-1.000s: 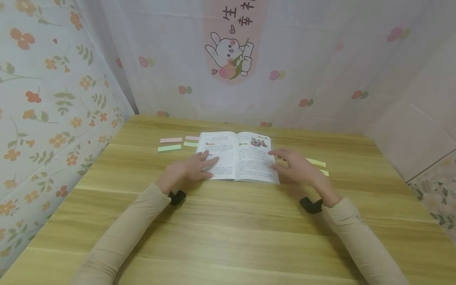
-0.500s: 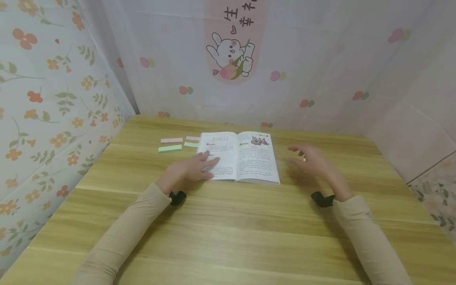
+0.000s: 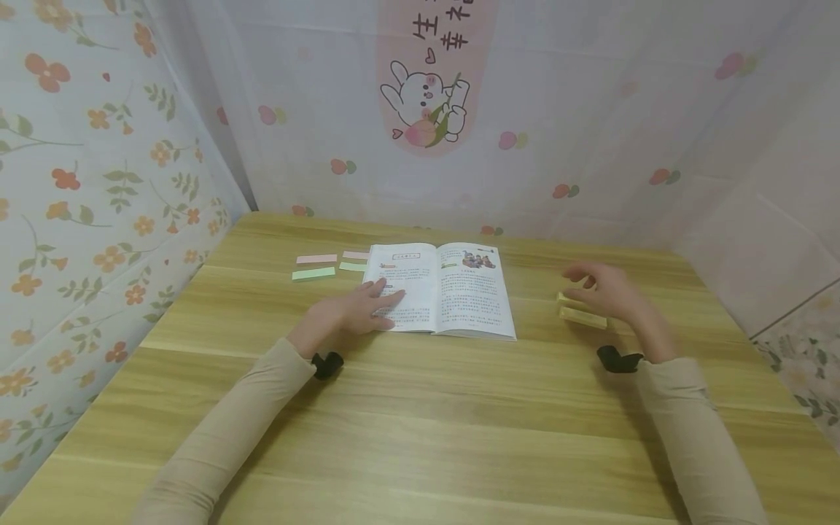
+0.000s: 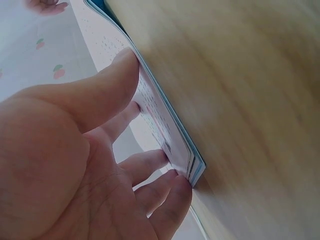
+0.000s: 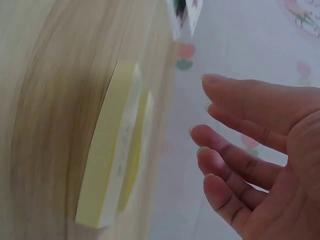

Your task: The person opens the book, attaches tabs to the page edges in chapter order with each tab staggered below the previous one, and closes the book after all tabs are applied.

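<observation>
An open book (image 3: pixel 469 299) with printed text and a small colour picture lies in the middle of the table. Spread across its left page is my left hand (image 3: pixel 351 310), fingers and thumb resting at the lower left part; the left wrist view shows the thumb at the page's edge (image 4: pixel 150 95). My right hand (image 3: pixel 607 292) hovers over two yellow sticky-note pads (image 3: pixel 582 318) to the right of the book. In the right wrist view its loosely bent fingers (image 5: pixel 215 192) hold nothing, apart from the nearer yellow pad (image 5: pixel 102 160).
Left of the book lie pink sticky-note strips (image 3: pixel 316 259) and green ones (image 3: pixel 313 274), two partly hidden by the book. A printed curtain (image 3: pixel 525 95) hangs behind the wooden table (image 3: pixel 420 437), and a floral one (image 3: pixel 98 219) at its left.
My right hand has left the book's right edge and moved right, over the yellow sticky-note pads, which now show more fully. The left hand has stayed on the left page.
</observation>
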The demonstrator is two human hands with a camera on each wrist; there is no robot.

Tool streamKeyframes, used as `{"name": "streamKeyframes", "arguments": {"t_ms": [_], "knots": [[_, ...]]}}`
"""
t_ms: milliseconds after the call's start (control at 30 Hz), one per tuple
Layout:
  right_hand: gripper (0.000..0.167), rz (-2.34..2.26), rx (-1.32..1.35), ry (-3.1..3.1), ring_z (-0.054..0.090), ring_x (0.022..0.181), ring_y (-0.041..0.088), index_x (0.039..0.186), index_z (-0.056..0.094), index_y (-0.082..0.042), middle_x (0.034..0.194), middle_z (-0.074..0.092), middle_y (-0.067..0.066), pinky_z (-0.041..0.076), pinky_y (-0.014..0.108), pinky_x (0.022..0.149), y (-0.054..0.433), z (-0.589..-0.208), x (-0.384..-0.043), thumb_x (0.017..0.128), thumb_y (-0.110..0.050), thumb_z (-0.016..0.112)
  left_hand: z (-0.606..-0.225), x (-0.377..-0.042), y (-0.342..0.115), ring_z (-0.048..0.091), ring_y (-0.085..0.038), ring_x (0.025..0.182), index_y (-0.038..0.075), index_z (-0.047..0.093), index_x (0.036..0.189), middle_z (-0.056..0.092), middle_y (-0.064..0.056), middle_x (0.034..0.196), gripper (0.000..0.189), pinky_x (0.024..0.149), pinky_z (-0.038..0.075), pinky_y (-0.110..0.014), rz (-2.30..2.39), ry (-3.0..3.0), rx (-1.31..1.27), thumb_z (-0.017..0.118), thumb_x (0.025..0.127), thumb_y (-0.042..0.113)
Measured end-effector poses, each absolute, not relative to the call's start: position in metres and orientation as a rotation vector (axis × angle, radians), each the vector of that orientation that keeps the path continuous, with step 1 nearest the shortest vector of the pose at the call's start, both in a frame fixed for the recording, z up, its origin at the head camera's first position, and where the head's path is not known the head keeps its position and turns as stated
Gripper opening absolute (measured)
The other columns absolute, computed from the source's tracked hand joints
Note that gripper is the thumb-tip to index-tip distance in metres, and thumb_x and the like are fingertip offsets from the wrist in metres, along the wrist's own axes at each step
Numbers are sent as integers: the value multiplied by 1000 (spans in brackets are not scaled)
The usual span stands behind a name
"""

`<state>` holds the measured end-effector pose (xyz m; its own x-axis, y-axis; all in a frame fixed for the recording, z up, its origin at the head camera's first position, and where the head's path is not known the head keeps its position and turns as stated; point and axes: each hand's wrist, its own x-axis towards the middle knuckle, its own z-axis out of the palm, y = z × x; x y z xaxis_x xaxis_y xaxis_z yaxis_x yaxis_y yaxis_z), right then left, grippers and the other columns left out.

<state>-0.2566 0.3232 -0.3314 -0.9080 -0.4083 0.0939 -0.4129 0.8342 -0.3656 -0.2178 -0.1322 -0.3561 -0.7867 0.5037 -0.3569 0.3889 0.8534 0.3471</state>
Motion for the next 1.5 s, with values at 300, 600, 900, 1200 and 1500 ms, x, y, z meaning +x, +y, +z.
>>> {"name": "streamKeyframes", "arguments": {"t_ms": [300, 600, 900, 1200, 1500], "knots": [[34, 616, 599, -3073, 60, 99, 38, 121, 64, 7, 118, 66, 26, 49, 50, 81, 336, -334, -259, 96, -15, 69, -354, -216, -132, 3, -42, 152, 20, 20, 163, 2, -23, 167, 66, 120, 12, -60, 375, 2588, 651, 49, 106, 37], [31, 634, 575, -3101, 63, 96, 37, 117, 65, 6, 114, 66, 27, 51, 45, 76, 348, -342, -262, 93, -13, 71, -357, -217, -133, 3, -42, 152, 21, 18, 163, 1, -22, 167, 66, 120, 12, -60, 356, 2589, 670, 48, 107, 38], [26, 620, 580, -3129, 64, 88, 29, 108, 69, 4, 96, 70, 14, 49, 40, 74, 352, -347, -262, 90, -14, 75, -358, -218, -134, 1, -40, 153, 23, 18, 163, -1, -21, 167, 66, 120, 11, -60, 365, 2585, 648, 48, 106, 38], [24, 619, 541, -3157, 62, 81, 23, 105, 71, 3, 86, 70, 9, 47, 38, 72, 353, -347, -262, 89, -14, 75, -357, -217, -133, 0, -41, 153, 23, 18, 163, -1, -21, 167, 66, 120, 11, -61, 385, 2584, 641, 49, 106, 37], [24, 645, 532, -3132, 61, 78, 22, 102, 71, 2, 87, 70, 9, 47, 37, 70, 355, -349, -264, 88, -16, 77, -356, -217, -133, 1, -41, 152, 22, 19, 163, 1, -22, 166, 66, 120, 10, -60, 399, 2583, 654, 50, 106, 37]]}}
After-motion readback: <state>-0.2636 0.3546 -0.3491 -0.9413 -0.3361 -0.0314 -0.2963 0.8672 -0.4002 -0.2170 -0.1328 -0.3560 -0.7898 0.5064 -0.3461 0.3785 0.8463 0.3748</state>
